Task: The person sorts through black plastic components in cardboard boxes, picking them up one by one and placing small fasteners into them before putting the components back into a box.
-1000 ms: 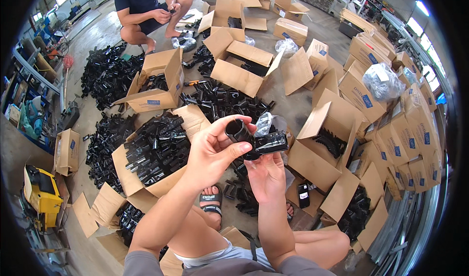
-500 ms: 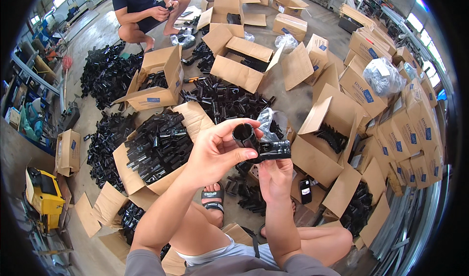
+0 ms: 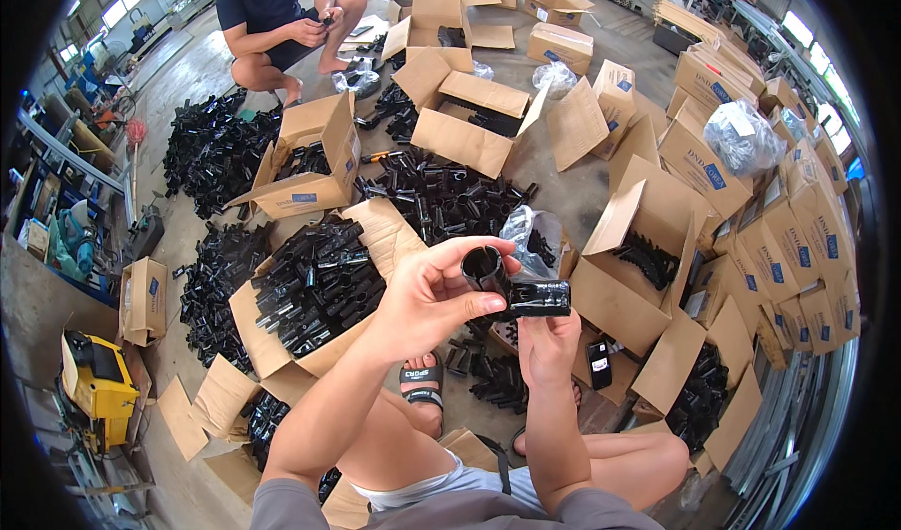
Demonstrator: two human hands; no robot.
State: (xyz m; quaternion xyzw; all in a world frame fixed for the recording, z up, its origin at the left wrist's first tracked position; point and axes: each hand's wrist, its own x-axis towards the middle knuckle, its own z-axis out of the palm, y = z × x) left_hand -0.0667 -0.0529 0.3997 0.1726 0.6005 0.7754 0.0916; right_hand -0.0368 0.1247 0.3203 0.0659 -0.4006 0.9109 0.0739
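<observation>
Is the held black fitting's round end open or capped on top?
Open: the round end of the black fitting shows its rim and hollow; the underside is hidden.

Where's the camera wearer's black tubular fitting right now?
Just right of centre in the head view, below the clear plastic bag, the black tubular fitting is in the left hand, the right hand against its underside.

- T-shirt (image 3: pixel 446 514): grey, plain where visible
- Left sleeve (image 3: pixel 286 504) and right sleeve (image 3: pixel 593 508): short, same grey, forearms bare
- Shorts (image 3: pixel 458 485): pale grey, legs bare below the hem
- Left sandal (image 3: pixel 422 381): black, open-toed, wide bands over the foot, pale lettering on them
- Right footwear: mostly hidden behind forearm, details unclear
- Left hand (image 3: pixel 424 295), right hand (image 3: pixel 549 344): bare
</observation>
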